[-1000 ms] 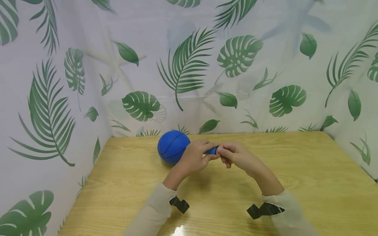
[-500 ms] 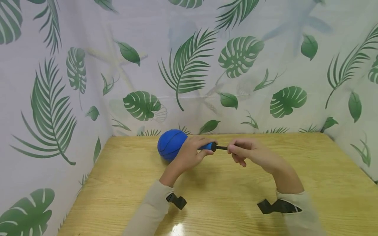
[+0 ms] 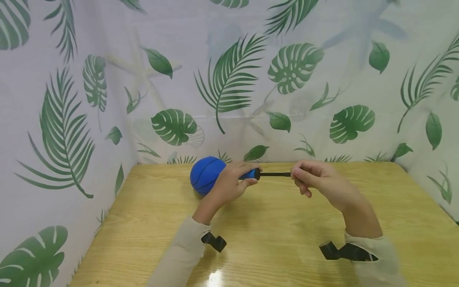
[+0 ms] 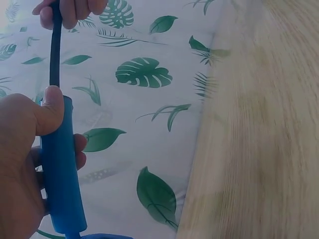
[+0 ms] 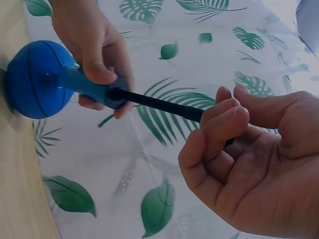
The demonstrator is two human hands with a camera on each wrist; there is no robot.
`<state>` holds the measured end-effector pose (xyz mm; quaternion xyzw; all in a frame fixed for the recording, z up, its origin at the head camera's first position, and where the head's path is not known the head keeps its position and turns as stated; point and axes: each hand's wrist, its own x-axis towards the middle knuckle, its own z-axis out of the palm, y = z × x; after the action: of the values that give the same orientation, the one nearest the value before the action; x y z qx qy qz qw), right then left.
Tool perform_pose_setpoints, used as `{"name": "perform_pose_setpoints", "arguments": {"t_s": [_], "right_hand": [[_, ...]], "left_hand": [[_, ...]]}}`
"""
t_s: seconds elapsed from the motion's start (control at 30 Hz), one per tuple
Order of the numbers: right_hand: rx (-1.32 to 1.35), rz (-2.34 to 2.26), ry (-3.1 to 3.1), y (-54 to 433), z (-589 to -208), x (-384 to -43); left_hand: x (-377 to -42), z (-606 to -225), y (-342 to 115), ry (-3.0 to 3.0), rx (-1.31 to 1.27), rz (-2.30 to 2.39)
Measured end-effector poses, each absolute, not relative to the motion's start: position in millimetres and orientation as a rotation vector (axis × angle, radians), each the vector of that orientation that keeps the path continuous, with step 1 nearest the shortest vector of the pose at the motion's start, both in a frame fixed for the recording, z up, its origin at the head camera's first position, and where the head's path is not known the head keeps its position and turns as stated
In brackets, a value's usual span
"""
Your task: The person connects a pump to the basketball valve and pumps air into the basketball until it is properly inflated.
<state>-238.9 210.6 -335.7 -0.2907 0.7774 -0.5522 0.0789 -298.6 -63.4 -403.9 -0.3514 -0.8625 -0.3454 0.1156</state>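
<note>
A blue ball (image 3: 205, 175) with black seam lines sits on the table, left of both hands. My left hand (image 3: 229, 185) grips the blue barrel of a hand pump (image 4: 63, 174), which lies level with its nozzle end at the ball, as the right wrist view shows. From the pump's black cap a long black rod (image 3: 274, 174) sticks out to the right. My right hand (image 3: 324, 181) holds the rod's far end in its curled fingers; that end is mostly hidden by them in the right wrist view.
The wooden table (image 3: 143, 239) ends at the back against a white cloth (image 3: 236, 143) printed with green leaves, which also hangs at the left and right. Both forearms wear black wrist mounts over beige sleeves.
My right hand has moved right, drawing the black rod out of the pump's barrel. The left hand keeps its grip and has shifted only slightly left; the ball stays by it.
</note>
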Motion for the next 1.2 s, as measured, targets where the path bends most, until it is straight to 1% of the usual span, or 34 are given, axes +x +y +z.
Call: {"name": "perform_pose_setpoints", "arguments": {"t_s": [0.37, 0.63, 0.8, 1.1, 1.2], "right_hand": [[-0.656, -1.729, 2.199, 165.7, -373.3, -257.8], [-0.626, -1.724, 2.187, 158.9, -382.2, -261.8], [-0.648, -1.668, 2.194, 167.0, -377.5, -261.2], [-0.803, -1.695, 2.250, 205.8, -346.9, -251.1], [-0.834, -1.713, 2.264, 213.7, -341.4, -248.1]], "left_hand": [[-295.0, -412.9, -51.8, -2.409, -1.092, -0.889], [-294.8, -414.4, -51.4, -2.438, -1.098, -0.834], [-296.7, -411.6, -56.5, -2.475, -1.077, -0.862], [-304.5, -404.5, -73.3, -2.480, -0.965, -0.963], [-304.3, -403.1, -75.2, -2.479, -0.974, -0.967]]}}
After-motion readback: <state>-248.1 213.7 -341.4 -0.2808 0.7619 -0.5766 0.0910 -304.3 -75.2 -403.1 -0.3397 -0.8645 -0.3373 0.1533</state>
